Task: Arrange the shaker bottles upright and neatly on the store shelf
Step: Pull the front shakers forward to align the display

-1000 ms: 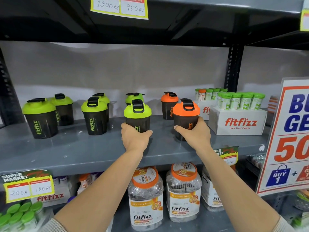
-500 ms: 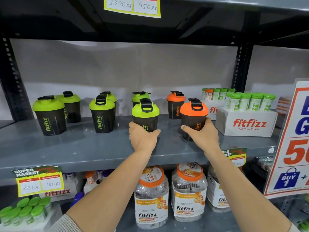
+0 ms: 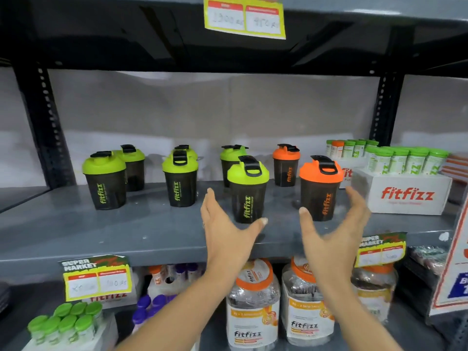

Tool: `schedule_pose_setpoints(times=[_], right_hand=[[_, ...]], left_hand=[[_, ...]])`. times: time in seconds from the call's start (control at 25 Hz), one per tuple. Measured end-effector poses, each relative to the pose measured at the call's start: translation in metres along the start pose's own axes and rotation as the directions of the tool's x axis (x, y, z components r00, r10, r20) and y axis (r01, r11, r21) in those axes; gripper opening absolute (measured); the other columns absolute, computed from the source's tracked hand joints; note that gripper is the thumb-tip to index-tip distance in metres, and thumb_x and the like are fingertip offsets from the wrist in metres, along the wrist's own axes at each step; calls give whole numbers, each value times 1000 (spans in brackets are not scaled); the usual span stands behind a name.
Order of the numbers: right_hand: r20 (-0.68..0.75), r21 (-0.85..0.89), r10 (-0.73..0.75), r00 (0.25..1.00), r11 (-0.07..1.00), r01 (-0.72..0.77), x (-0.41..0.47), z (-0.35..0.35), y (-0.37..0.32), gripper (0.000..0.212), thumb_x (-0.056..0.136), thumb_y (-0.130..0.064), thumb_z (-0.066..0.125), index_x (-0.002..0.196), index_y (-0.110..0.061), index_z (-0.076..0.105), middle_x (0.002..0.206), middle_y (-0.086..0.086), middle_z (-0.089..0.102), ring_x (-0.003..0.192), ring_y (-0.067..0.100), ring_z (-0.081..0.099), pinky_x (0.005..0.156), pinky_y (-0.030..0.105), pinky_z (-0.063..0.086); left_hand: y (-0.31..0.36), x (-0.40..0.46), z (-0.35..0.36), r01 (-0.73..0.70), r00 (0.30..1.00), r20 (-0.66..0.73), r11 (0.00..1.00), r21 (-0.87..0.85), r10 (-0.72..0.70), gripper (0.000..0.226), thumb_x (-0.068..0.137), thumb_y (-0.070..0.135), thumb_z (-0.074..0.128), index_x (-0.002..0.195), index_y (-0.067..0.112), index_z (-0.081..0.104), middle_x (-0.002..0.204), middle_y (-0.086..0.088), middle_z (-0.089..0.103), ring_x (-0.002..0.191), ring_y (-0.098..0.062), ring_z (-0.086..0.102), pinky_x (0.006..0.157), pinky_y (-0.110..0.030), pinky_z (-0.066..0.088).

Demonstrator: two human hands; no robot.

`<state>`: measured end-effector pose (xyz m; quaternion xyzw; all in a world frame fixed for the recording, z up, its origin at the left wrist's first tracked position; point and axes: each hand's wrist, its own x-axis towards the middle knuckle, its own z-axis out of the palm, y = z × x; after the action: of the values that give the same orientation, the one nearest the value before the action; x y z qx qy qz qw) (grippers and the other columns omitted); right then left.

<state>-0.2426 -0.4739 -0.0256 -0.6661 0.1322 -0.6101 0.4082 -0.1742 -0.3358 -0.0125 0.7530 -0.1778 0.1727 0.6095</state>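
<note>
Several dark shaker bottles stand upright on the grey shelf [image 3: 101, 231]. Nearest me are a green-lidded shaker [image 3: 249, 190] and an orange-lidded shaker [image 3: 320, 190]. My left hand [image 3: 225, 231] is open just in front and left of the green-lidded one, not touching it. My right hand [image 3: 336, 229] is open around the front of the orange-lidded one, fingers spread, apart from it. Behind stand another orange-lidded shaker [image 3: 286, 164] and a green-lidded one [image 3: 231, 154]. To the left stand a middle pair [image 3: 180, 179] and a left pair [image 3: 105, 179] of green-lidded shakers.
A white fitfizz box [image 3: 407, 195] holding green-capped tubes sits at the shelf's right. Black uprights [image 3: 382, 107] frame the bay. Price tags [image 3: 97, 281] hang on the shelf edge. Clear jars [image 3: 253, 307] stand on the shelf below. A promo sign [image 3: 453, 269] leans at the right.
Both hands let go of the front green-lidded and orange-lidded shakers and drew back with fingers spread. The camera view shifted, so the shelf sits further right and lower.
</note>
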Motion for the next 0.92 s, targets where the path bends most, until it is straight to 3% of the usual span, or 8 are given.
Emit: schedule_pose_setpoints(times=[0.12,0.28,0.36,0.44,0.56,0.64,0.72,0.92], right_hand=[[9,193,-245,970,952,239,-49,37,-37,46,82,0,68,126,0,52,137,14,44,134,23,44,111,32,35],[244,279,-378,893,909,309,-92,111,-83,42,82,-1,69,122,-2,56,135,14,49,133,19,45,110,27,36],[482,167,-223,848,973,161,-100,154,-96,64,86,-24,71,139,-5,42,145,11,40,140,19,35,115,29,30],[604,-55,102,791,995,-86,-90,194,-98,98,82,-48,72,153,-6,19,153,13,28,144,25,26,118,36,26],[592,-245,483,646,871,-427,-61,239,-91,133,71,-56,79,154,-1,-9,160,20,12,149,31,17,119,43,25],[522,-254,555,648,826,-503,-46,259,-78,142,63,-53,86,153,1,-9,160,21,15,149,32,20,118,43,27],[450,-234,560,696,826,-513,-42,273,-67,140,55,-46,91,154,0,3,156,19,29,144,32,32,114,44,35],[397,-293,493,774,868,-402,-45,282,-61,97,64,-26,85,140,-5,29,135,16,49,124,34,51,99,40,48]], left_hand=[[-27,12,-64,-61,990,-128,998,35,65,101,74,32,81,152,14,20,154,-2,26,143,-17,28,116,-30,24],[-62,71,-152,49,963,-268,981,188,3,99,77,24,80,151,4,17,155,-14,19,142,-31,27,117,-43,24],[-78,101,-185,163,946,-309,968,190,-98,104,73,26,83,149,0,17,153,-19,19,139,-36,29,115,-44,27],[-90,126,-206,278,927,-302,949,148,-224,112,70,30,85,149,-2,13,156,-20,14,141,-37,28,113,-43,29],[-107,154,-226,371,913,-225,921,117,-339,129,68,30,87,152,1,-5,163,-16,-1,148,-32,15,117,-39,21],[-115,168,-227,370,921,-180,921,124,-346,136,64,29,90,152,3,-10,163,-14,2,149,-28,15,118,-38,21],[-120,179,-223,343,934,-152,931,121,-324,137,61,26,92,153,4,-7,162,-15,13,148,-28,20,117,-39,26],[-124,192,-212,333,935,-166,937,105,-314,116,61,6,89,151,6,14,146,-19,42,134,-36,43,107,-45,40]])
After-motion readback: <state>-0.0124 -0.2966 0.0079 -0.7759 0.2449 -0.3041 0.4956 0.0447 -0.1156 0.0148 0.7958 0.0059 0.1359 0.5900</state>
